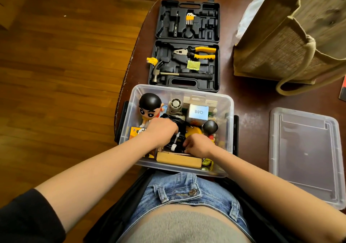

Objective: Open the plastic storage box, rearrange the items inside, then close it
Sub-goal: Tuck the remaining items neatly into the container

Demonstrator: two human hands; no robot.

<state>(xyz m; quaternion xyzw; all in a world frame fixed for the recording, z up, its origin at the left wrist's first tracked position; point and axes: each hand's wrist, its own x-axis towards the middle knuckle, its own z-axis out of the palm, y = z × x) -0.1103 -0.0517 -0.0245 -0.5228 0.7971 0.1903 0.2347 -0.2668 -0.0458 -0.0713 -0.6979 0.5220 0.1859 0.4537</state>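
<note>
Black cable bundle (pixel 176 136) half-hidden under hands (pixel 162 130)

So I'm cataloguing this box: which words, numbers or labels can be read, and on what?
"Q88", seen upside down: top of the small silver-white carton in the clear plastic storage box.
White hang-tab package behind it: print too small to read.
Orange card by the left hand: graphics only, illegible.

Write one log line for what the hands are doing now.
box: open | lid: off, on table at right | left hand: gripping black cable bundle | right hand: on same bundle | stage: rearranging
</note>
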